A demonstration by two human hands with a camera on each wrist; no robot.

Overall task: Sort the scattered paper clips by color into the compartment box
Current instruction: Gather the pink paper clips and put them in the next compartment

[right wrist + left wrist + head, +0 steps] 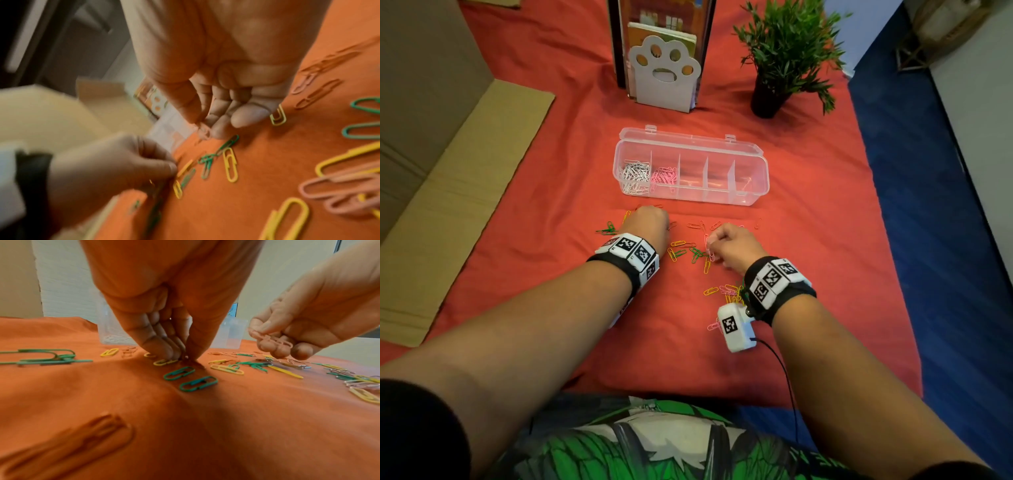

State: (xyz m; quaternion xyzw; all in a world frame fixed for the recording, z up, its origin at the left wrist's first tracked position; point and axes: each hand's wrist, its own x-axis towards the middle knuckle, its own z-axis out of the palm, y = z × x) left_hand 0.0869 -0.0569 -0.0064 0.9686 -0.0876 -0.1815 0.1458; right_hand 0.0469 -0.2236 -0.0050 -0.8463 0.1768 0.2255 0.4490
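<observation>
A clear compartment box lies open on the red cloth, with white clips in its leftmost cell and pink clips in the one beside it. Green, yellow, pink and red clips lie scattered in front of it. My left hand is down on the cloth. Its fingertips pinch a small reddish clip that is hard to make out, puckering the fabric. My right hand hovers just right of it and holds pink clips between thumb and fingers.
A white paw-shaped holder and a potted plant stand behind the box. Cardboard lies along the left. The cloth ends at a blue surface on the right. More yellow and pink clips lie under my right wrist.
</observation>
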